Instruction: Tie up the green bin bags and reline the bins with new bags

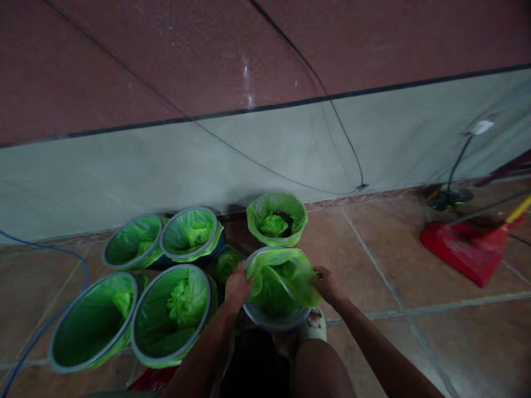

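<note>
A green plastic bag (286, 276) sits in the mouth of a bin (274, 321) with a pale grey rim, just in front of my knees. My left hand (239, 286) is closed on the bag's left edge. On the opposite side, my right hand (327, 284) pinches the bag's edge, slightly blurred. Between my hands the bag's top is spread and partly folded over, so the inside of the bin is mostly hidden. Directly behind it stands another bin lined with a green bag (296, 207), with crumpled green plastic and something dark inside.
Several green-lined bins (143, 326) with grey rims stand at the left. A blue hose (45, 318) runs along the tiled floor there. A red dustpan (464, 254) lies at the right. Black cable (342, 127) hangs down the wall behind.
</note>
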Action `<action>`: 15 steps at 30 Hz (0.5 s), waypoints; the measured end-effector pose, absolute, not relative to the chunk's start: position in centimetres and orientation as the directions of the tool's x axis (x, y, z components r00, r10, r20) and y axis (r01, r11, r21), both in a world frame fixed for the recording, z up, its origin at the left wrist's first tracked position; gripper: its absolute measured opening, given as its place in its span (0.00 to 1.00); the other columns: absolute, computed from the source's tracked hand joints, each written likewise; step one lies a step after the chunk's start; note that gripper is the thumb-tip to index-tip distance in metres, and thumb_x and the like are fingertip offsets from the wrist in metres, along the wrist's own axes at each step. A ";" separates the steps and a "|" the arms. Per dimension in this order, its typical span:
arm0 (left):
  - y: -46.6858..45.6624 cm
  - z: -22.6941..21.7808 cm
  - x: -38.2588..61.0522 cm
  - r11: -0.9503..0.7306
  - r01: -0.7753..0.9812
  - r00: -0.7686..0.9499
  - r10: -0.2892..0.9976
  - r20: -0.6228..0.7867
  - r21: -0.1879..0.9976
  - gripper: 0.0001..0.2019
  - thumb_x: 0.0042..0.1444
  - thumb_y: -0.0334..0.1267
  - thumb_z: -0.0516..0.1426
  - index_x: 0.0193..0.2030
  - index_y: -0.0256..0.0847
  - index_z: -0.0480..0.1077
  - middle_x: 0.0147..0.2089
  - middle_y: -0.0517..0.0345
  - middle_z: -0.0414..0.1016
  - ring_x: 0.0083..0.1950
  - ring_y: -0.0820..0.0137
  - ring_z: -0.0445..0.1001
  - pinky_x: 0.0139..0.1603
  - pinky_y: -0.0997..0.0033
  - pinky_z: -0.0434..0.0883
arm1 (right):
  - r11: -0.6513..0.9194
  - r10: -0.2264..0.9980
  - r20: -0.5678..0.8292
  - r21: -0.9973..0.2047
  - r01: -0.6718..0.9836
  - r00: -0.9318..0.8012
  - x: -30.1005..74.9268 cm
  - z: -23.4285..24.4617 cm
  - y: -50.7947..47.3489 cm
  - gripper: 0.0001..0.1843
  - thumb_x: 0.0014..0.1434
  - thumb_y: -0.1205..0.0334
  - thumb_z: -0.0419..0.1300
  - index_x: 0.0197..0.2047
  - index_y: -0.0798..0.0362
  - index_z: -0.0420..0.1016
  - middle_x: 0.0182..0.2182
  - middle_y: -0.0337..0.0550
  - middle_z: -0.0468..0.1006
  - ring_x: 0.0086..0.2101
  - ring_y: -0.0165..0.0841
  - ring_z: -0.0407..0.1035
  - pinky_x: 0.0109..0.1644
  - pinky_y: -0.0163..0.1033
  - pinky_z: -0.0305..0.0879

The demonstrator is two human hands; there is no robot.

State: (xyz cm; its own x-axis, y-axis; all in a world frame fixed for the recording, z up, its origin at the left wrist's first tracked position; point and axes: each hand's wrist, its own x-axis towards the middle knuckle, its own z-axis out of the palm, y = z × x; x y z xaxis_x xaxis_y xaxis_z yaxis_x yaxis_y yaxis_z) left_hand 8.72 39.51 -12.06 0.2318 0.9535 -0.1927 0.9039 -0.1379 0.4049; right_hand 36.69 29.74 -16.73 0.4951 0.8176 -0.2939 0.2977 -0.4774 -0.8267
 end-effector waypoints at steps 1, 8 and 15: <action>39.5 -11.8 8.7 -0.136 0.930 0.231 0.939 -0.255 0.342 0.23 0.56 0.31 0.54 0.60 0.31 0.64 0.48 0.40 0.77 0.50 0.58 0.76 0.52 0.63 0.70 | -0.485 0.815 -0.307 -0.826 0.288 0.492 36.6 -16.5 29.4 0.18 0.41 0.61 0.60 0.38 0.56 0.78 0.30 0.47 0.81 0.31 0.39 0.74 0.34 0.38 0.68; 40.6 -8.4 5.1 0.022 0.927 0.043 0.985 -0.165 0.375 0.18 0.54 0.24 0.50 0.48 0.37 0.74 0.46 0.48 0.80 0.49 0.62 0.77 0.51 0.68 0.70 | -0.313 0.709 -0.239 -0.950 -0.008 0.663 36.9 -13.4 27.3 0.13 0.41 0.54 0.61 0.28 0.55 0.74 0.25 0.44 0.78 0.25 0.35 0.70 0.29 0.36 0.65; 39.7 -8.5 4.4 0.239 0.863 -0.102 0.946 -0.308 0.446 0.16 0.62 0.40 0.51 0.49 0.34 0.73 0.47 0.43 0.79 0.49 0.61 0.77 0.48 0.67 0.71 | -0.391 0.783 -0.266 -0.914 0.111 0.563 35.8 -14.8 25.4 0.21 0.39 0.49 0.65 0.35 0.54 0.74 0.29 0.46 0.80 0.31 0.40 0.73 0.33 0.40 0.68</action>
State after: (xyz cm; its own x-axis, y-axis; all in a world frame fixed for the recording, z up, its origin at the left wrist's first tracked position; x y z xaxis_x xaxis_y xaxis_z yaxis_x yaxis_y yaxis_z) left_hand 4.35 39.67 -8.48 -0.1023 0.9459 -0.3080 0.8627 0.2386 0.4459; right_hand 35.77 25.41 -14.80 0.5627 0.7827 -0.2662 0.1114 -0.3908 -0.9137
